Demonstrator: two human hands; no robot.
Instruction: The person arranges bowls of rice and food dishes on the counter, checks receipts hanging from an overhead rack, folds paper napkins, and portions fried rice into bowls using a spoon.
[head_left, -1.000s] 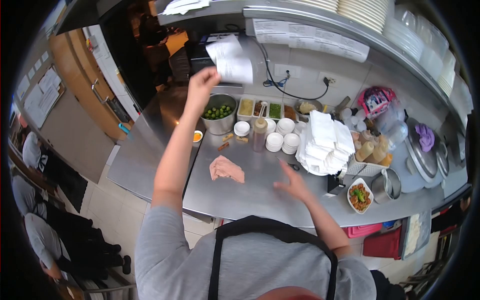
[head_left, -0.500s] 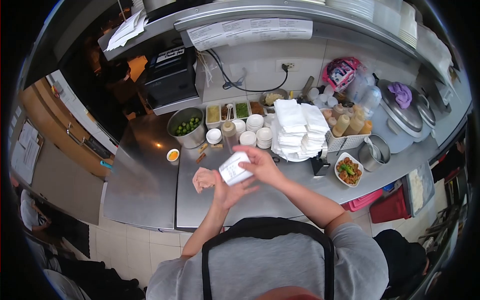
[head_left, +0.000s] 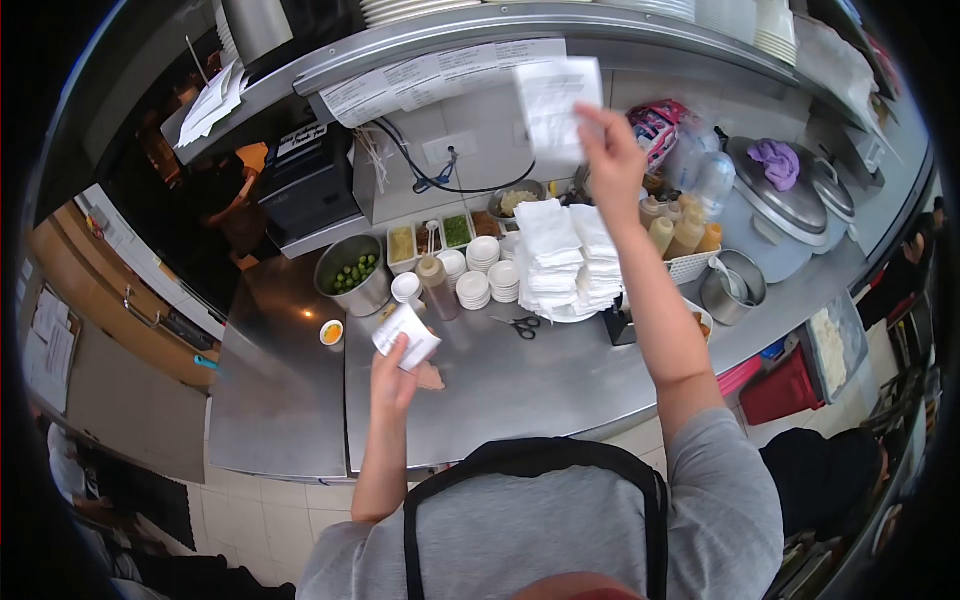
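Observation:
My left hand [head_left: 393,378] pinches a small white printed slip [head_left: 407,338] low over the steel counter [head_left: 500,390]. A pink cloth [head_left: 430,378] lies partly hidden behind that hand. My right hand [head_left: 612,150] is raised toward the shelf and grips another white printed slip [head_left: 560,105], which is blurred by motion. A row of printed slips [head_left: 440,75] hangs from the shelf's front edge, left of the raised slip. Below the right forearm stands a tall stack of white napkins [head_left: 550,255]. Black scissors [head_left: 525,326] lie in front of the napkins.
A pot of green fruit [head_left: 352,275], a sauce bottle [head_left: 436,287], stacked white cups [head_left: 473,290] and a small bowl with orange contents [head_left: 331,332] stand on the counter. A black printer [head_left: 305,180] is at the back left, a metal pot [head_left: 733,287] at the right.
The hands were together at one white slip; now they are apart, each with a slip. My right hand has risen toward the shelf. The view has shifted, and the scissors show fully.

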